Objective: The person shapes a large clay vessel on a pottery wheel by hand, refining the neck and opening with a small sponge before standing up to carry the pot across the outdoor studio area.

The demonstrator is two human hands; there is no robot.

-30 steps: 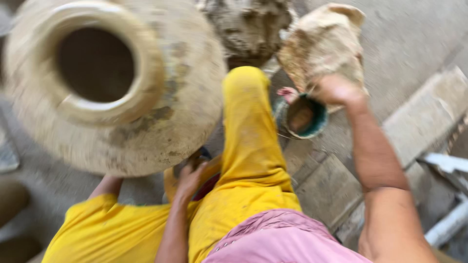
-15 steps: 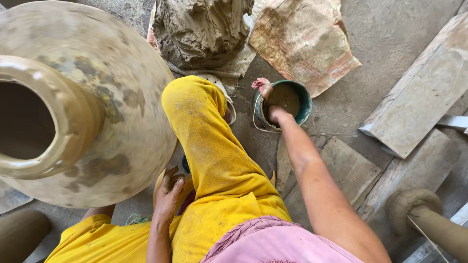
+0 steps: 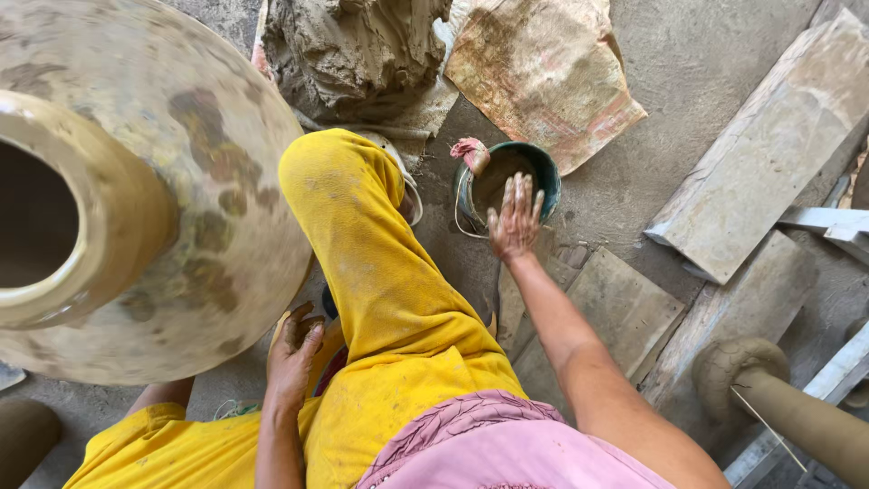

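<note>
A large clay pot [image 3: 136, 208] fills the left half of the frame, cut off by the left and top edges, its dark mouth showing only in part at the far left. Below it, at lower centre, the left hand [image 3: 291, 358] rests with loosely curled fingers against the yellow trouser leg [image 3: 380, 281], just beside the pot's underside; its palm is hidden, so whether it grips anything cannot be told. What lies under the hand is hard to make out.

At top centre a heap of wet clay [image 3: 353, 50] is cut off by the upper edge, with a stained sheet [image 3: 543, 72] beside it. Just right of centre, the right hand [image 3: 516, 217] is spread flat, fingers apart and clay-smeared, fingertips over the near rim of a small green bucket [image 3: 543, 172] on the floor. It holds nothing. The bucket's contents are murky and partly hidden by the fingers; a pink rag [image 3: 471, 152] sits on its left rim.

Stone slabs [image 3: 769, 145] lie at right. A clay-covered post [image 3: 787, 412] is cut off at the lower right corner.
</note>
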